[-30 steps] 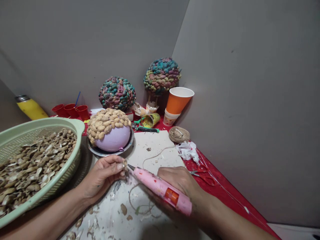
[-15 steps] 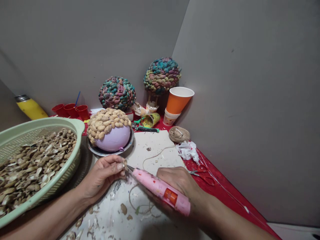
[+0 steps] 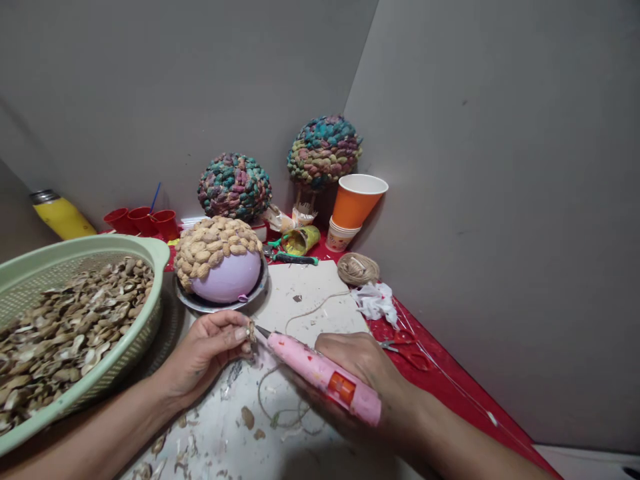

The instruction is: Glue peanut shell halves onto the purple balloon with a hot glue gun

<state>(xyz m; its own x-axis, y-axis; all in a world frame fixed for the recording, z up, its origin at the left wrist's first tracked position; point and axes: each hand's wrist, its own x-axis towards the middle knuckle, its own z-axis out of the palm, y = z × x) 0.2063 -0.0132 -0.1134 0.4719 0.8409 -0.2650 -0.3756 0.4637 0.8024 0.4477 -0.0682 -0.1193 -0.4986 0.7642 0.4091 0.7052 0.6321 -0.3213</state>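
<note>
Between the thumb and fingers of my left hand (image 3: 210, 350) is a peanut shell (image 3: 251, 331), its edge turned to the right. My right hand (image 3: 353, 367) is wrapped round a pink glue gun (image 3: 320, 373). The gun's dark nozzle points left, just beside the shell. Beyond my left hand, a lilac balloon (image 3: 227, 277) sits in a metal bowl (image 3: 260, 287). Peanut shells (image 3: 213, 247) cover its top and left side, while the lower front is bare.
At left stands a green colander (image 3: 157, 267) full of peanut shells. Behind are two painted shell-covered balls (image 3: 234, 187), red cups (image 3: 165, 223), pliers (image 3: 297, 259) and an orange paper cup (image 3: 356, 203). Twine (image 3: 359, 268) and scissors (image 3: 407, 350) lie right. Shell scraps litter the board (image 3: 320, 320).
The glue gun's nozzle has drawn slightly right, away from the peanut shell, leaving a small gap. My left hand has stayed almost still.
</note>
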